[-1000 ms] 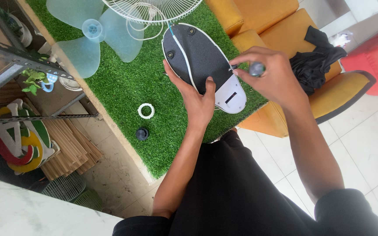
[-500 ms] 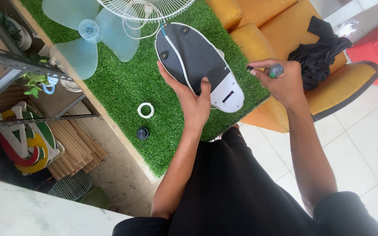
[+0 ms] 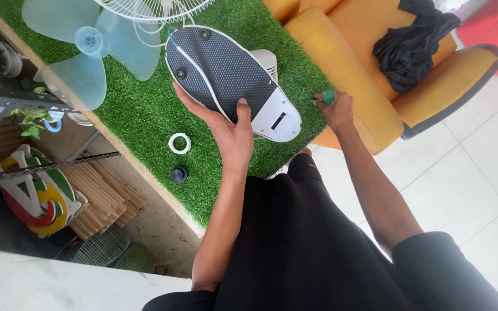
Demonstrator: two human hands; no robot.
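The left hand (image 3: 231, 129) reaches forward, palm up, fingers spread under the fan base (image 3: 229, 80) and thumb pressed on its underside, holding it tilted above the grass-covered desk (image 3: 139, 109). The right hand (image 3: 335, 109) is closed around a green-handled screwdriver (image 3: 325, 98), just right of the base at the desk's edge. The base is an oval, its dark textured underside facing up, with a white rim, a white end panel and a white cord running along it.

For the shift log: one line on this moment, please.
left hand: holds fan base underside up | right hand: grips screwdriver, off base | white ring, black cap on turf
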